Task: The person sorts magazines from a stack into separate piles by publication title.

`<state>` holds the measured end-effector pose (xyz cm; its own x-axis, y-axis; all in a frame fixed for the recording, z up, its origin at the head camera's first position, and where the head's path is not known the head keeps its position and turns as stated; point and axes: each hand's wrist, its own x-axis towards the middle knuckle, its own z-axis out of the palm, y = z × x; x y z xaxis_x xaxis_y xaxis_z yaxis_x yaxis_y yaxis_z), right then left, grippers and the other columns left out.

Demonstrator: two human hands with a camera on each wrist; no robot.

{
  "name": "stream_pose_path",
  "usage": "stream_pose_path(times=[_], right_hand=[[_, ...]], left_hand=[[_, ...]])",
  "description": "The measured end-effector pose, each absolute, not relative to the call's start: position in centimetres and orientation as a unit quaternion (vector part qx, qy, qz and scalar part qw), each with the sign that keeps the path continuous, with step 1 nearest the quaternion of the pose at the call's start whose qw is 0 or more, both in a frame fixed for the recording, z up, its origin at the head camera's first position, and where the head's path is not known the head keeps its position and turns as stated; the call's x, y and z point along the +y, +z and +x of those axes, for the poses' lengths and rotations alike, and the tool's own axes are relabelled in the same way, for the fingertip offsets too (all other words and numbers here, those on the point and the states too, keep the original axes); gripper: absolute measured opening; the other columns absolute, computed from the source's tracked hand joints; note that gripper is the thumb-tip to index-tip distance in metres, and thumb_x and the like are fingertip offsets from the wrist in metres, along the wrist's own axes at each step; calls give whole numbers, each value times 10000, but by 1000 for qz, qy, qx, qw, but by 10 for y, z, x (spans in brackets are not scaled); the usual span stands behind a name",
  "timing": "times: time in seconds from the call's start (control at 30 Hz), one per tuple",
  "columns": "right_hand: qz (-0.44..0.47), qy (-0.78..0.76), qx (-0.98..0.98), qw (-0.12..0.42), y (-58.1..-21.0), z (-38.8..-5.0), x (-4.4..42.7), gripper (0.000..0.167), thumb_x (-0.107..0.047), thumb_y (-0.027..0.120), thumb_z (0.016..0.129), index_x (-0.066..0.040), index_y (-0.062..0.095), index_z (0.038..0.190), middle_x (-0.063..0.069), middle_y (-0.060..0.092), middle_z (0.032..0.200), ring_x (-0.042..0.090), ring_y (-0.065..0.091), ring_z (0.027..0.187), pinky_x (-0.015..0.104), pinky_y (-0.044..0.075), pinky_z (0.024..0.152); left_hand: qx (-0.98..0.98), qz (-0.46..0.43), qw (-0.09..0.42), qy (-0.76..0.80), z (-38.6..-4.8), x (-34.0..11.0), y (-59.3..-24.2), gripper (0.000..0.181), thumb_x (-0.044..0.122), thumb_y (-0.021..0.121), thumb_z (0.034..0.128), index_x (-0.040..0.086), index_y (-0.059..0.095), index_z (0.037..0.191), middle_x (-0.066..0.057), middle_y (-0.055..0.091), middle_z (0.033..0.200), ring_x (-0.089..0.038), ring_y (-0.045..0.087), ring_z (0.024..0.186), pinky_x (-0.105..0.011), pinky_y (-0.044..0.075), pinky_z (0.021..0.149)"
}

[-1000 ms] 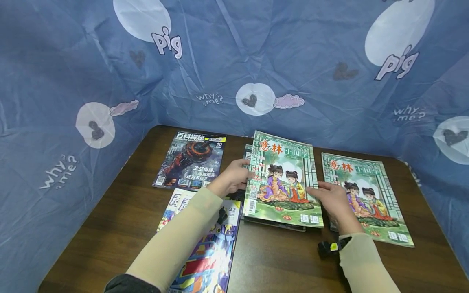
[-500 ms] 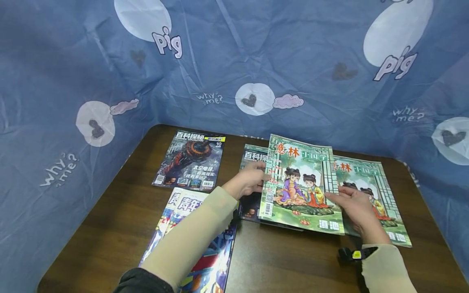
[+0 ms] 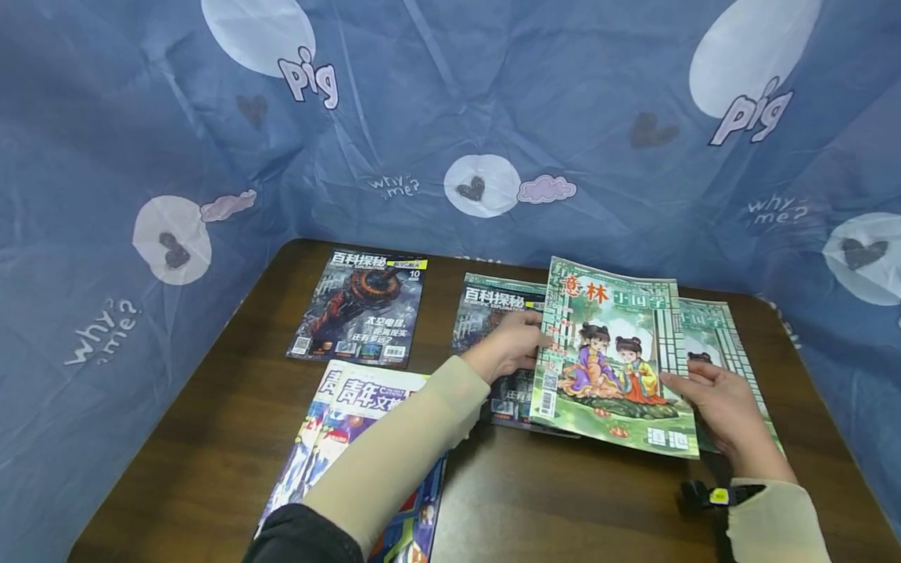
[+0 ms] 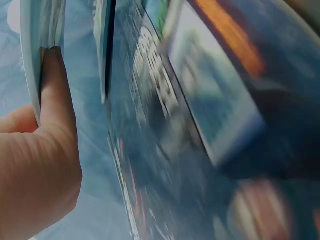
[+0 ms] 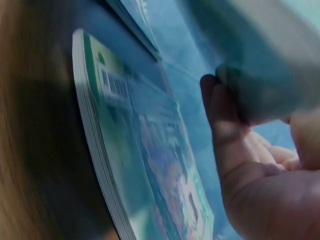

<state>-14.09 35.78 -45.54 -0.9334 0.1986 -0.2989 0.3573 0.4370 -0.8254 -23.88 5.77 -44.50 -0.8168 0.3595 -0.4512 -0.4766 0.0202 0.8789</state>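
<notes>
A green magazine (image 3: 612,360) with two drawn figures is held up by both hands above the table. My left hand (image 3: 510,344) pinches its left edge; in the left wrist view, the thumb and fingers of that hand (image 4: 45,150) lie on either side of the edge. At its right edge my right hand (image 3: 721,403) grips it, and the right wrist view shows this hand (image 5: 255,165) with fingers under the blurred magazine. Partly covered below are a dark magazine (image 3: 486,309) at left and a second green magazine (image 3: 728,336) at right.
Another dark magazine (image 3: 359,309) lies at the back left of the brown table (image 3: 563,500). Overlapping purple-and-white magazines (image 3: 303,461) lie at front left, partly under the left sleeve (image 3: 401,453). A blue printed cloth (image 3: 394,117) stands behind the table.
Both hands have carried the green magazine to the right, uncovering more of the dark magazine and covering much of the second green one. The left sleeve has shifted right too.
</notes>
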Motion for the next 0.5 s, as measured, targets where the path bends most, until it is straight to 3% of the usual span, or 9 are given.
stream_pose_path(times=[0.07,0.2,0.27,0.37,0.43,0.5], right_hand=[[183,-501,843,74,-454,-139,364,962,-482,703,946,116,248,1546,374,336,1508,454,393,1370,193,510,756],[221,-502,834,66,-450,-135,375,967,-469,691,954,116,209,1555,384,282,1531,474,365,1383,235,538,755],[236,-512,824,55,-450,-133,380,955,-459,686,959,106,207,1560,374,267,1543,366,570,1235,250,558,721],[266,-518,812,30,-450,-131,386,927,-450,686,958,79,232,1568,338,252,1568,337,571,1228,209,536,649],[284,-513,810,17,-450,-130,391,905,-453,678,960,64,253,1570,314,248,1581,335,549,1254,312,558,794],[300,-501,811,11,-450,-129,395,892,-463,661,964,49,260,1574,298,224,1596,442,302,1429,426,504,955]], left_hand=[[648,-44,296,700,-238,68,-444,532,-36,644,963,52,514,1471,-145,673,1113,-247,686,798,-429,592,733],[662,-42,281,694,-235,89,-442,505,-27,655,960,59,544,1446,-119,657,1162,-187,642,679,-399,578,698],[671,-47,273,688,-233,99,-441,517,-10,661,963,77,540,1458,-110,639,1215,-143,545,549,-381,552,679],[687,-57,265,674,-230,114,-437,530,25,682,964,116,545,1468,-90,592,1315,-127,538,570,-377,545,699],[695,-60,261,667,-229,123,-437,518,41,695,961,131,564,1453,-87,580,1345,-132,581,660,-389,560,736],[695,-63,258,668,-229,131,-437,502,36,705,953,122,582,1433,-83,589,1313,-158,634,809,-399,574,758]])
